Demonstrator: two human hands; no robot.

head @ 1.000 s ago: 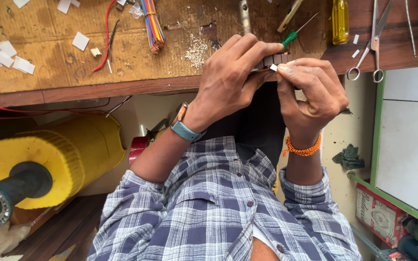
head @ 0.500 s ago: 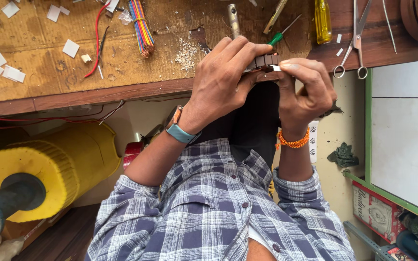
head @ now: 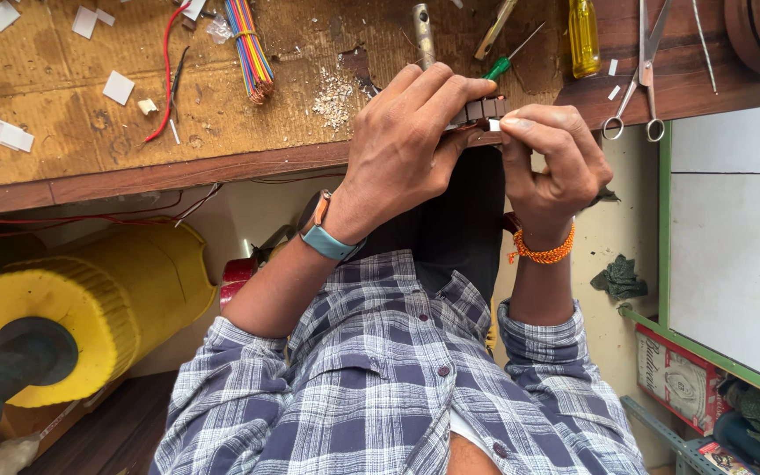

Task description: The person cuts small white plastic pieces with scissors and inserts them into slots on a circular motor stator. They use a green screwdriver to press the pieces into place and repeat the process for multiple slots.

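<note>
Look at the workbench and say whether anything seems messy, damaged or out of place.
The workbench top is scuffed and gouged, with pale shavings spilled near the middle and white paper scraps scattered at one end. Both hands, the left hand and right hand, hold a small dark part.

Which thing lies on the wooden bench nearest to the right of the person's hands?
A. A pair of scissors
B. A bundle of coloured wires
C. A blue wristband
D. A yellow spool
A: the pair of scissors lies on the bench edge just right of the right hand.
</note>
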